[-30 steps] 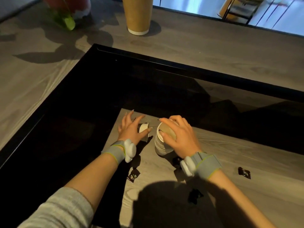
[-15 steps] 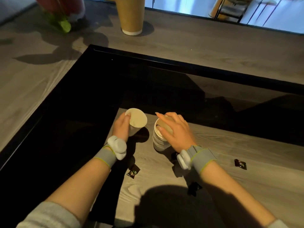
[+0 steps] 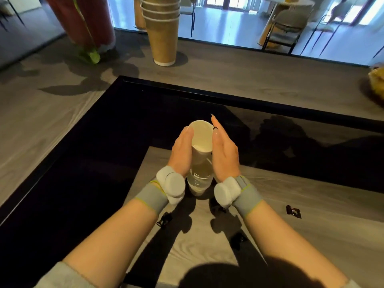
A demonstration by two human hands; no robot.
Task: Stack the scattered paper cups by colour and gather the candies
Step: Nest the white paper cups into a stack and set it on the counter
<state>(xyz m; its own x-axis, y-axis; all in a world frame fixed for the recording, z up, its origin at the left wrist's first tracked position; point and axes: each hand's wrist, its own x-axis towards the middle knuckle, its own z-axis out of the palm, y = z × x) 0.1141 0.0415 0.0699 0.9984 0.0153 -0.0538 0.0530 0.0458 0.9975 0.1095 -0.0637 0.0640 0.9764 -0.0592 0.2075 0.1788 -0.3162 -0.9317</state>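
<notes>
A stack of white paper cups (image 3: 200, 163) stands on the low wooden table (image 3: 311, 225), its top cup's mouth facing me. My left hand (image 3: 181, 151) presses flat against the stack's left side and my right hand (image 3: 224, 152) against its right side, fingers straight. Dark-wrapped candies lie on the table: one (image 3: 164, 219) under my left wrist, one (image 3: 293, 211) at the right, one (image 3: 239, 239) beneath my right forearm. A stack of brown paper cups (image 3: 163, 28) stands on the far counter.
A black recessed gap (image 3: 83, 152) surrounds the low table on the left and far sides. A red vase with green leaves (image 3: 87, 21) stands at the far left of the grey counter. A yellowish object (image 3: 377, 80) shows at the right edge.
My left hand lifted a loose white cup and set it on top of the white stack. Both hands now press the stack from either side. The camera tilted up.
</notes>
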